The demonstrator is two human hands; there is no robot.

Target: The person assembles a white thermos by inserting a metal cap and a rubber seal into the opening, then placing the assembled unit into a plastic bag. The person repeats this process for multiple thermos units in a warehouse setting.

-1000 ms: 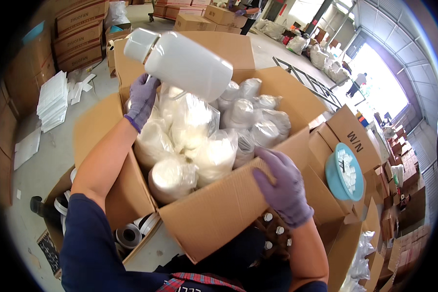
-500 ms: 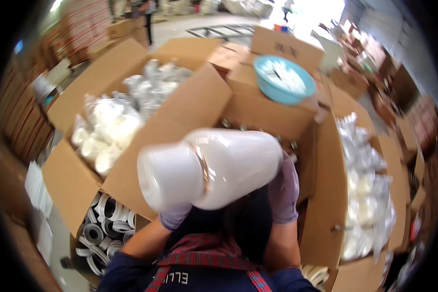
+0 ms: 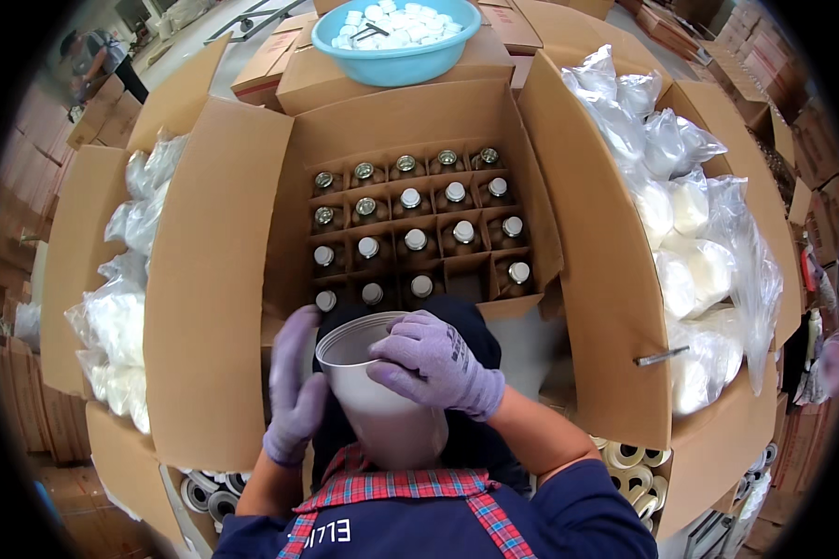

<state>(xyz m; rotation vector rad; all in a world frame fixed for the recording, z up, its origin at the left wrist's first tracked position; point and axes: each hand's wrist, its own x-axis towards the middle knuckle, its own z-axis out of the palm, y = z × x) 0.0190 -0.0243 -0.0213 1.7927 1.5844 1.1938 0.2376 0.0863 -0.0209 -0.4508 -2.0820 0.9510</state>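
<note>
hands (image 3: pixel 373 382) gripping white tub (image 3: pixel 382 410) — bottle crate (image 3: pixel 419 121) ahead

A white plastic jar (image 3: pixel 382 396) sits low in the centre of the frame, held close to the person's chest. It has no lid; its wide round mouth tilts up and toward the upper left, showing a pale, empty inside. Its smooth body slopes down toward the apron.

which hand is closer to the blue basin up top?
Right, marginally. The right hand lies over the rim of the white stack of containers, on the side toward the blue basin. The left hand grips the stack's left side, slightly lower. Both are far from it.
</note>
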